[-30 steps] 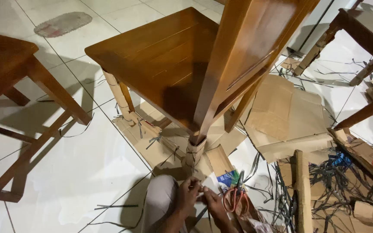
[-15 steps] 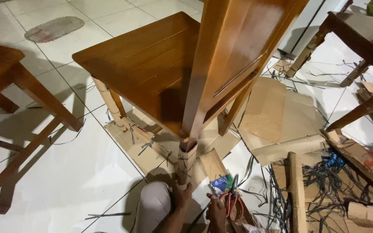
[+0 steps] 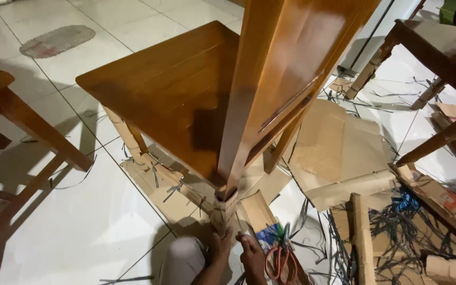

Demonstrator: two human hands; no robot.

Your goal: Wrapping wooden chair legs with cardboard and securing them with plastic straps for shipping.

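Note:
A brown wooden chair [image 3: 170, 95] stands on the white tile floor, seen from above its backrest. Its near back leg wears a cardboard wrap [image 3: 222, 207] tied with dark strap. My left hand [image 3: 220, 245] grips the bottom of that wrap at the foot of the leg. My right hand [image 3: 252, 257] is beside it, fingers curled low at the floor; what it holds is hidden. Orange-handled scissors [image 3: 278, 262] lie just right of my right hand on a piece of cardboard. The front leg [image 3: 125, 132] is also wrapped in cardboard.
My knee in light trousers [image 3: 180, 261] is at the bottom edge. Flattened cardboard [image 3: 339, 148] and a tangle of dark plastic strapping [image 3: 407, 221] cover the floor to the right. Another wooden chair [image 3: 11, 113] stands left, more furniture legs [image 3: 439, 140] at the right.
The view has shifted, so the chair sits lower and closer. My hands have parted: the left now grips the wrap's base, the right has dropped beside the scissors.

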